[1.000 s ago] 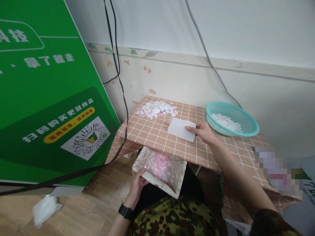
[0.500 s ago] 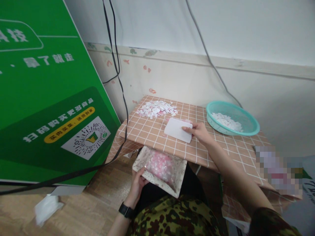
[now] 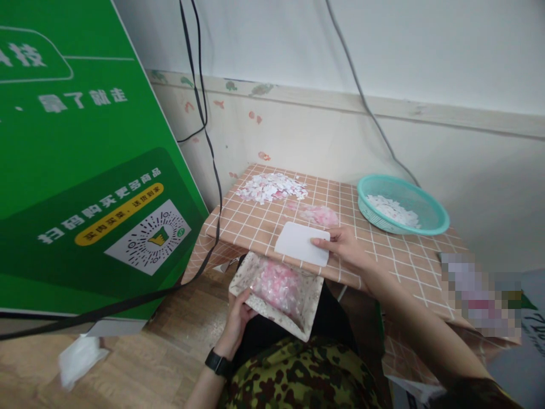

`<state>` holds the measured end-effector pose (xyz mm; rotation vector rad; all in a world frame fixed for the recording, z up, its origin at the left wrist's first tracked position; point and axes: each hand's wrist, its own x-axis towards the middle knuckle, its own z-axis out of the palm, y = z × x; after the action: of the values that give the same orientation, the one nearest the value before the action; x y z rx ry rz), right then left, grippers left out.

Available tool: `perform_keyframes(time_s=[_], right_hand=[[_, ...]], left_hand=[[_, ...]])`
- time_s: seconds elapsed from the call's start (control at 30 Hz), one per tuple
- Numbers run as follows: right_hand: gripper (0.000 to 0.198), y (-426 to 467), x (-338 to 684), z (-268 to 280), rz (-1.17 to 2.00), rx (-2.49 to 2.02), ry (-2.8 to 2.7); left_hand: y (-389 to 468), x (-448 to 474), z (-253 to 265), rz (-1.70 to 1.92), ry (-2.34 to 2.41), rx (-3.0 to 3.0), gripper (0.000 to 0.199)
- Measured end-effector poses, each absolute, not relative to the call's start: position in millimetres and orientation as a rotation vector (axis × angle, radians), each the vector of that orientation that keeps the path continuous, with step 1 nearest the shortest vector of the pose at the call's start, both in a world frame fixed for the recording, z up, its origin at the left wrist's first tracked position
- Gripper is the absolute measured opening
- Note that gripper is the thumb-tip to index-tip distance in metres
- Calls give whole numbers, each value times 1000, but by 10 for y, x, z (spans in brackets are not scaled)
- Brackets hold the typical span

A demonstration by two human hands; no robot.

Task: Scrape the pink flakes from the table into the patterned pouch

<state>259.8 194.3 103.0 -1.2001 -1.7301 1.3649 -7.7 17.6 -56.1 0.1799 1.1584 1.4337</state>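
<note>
My right hand (image 3: 344, 245) grips a flat white rectangular card (image 3: 297, 243) by its right end, low over the table's front edge. Just below that edge, my left hand (image 3: 242, 309) holds a speckled cream tray (image 3: 313, 301) by its left rim, slightly tilted. Inside the tray lies clear plastic with pink and white bits (image 3: 277, 286). Behind the card, a thin patch of pink flakes (image 3: 321, 215) is spread on the tabletop. Farther back at the left sits a heap of white and pink flakes (image 3: 272, 187).
A turquoise basket (image 3: 440, 218) with white flakes stands on the right of the checked tablecloth (image 3: 400, 255). A large green sign panel (image 3: 97, 125) rises at the left, with a black strap (image 3: 213, 227) hanging before it. A white plastic bag (image 3: 80, 360) lies on the floor.
My right hand has drawn the card toward me, to the table's front edge, uncovering pink flakes behind it. My left hand and the tray stay in nearly the same place.
</note>
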Motion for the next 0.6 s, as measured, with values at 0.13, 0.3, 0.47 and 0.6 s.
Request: perform_keyframes(time_s=[0.13,0.3,0.47,0.6], right_hand=[[55,2179,2648,1068,1173,-1291,-1455],[66,2591,2523,990,1052,-1286,-1471],[65,2736,2348,903,1088,-1268,-1561],[61,2643,2337,957,1225,-1246,-1582]], left_hand=[[185,-73,-549,1430,1160,186,63],[192,-38,-463,1432,1187,187,61],[182,-36,-456,1437,1196,202,59],[184,-71,-549,1412,1190,178,61]])
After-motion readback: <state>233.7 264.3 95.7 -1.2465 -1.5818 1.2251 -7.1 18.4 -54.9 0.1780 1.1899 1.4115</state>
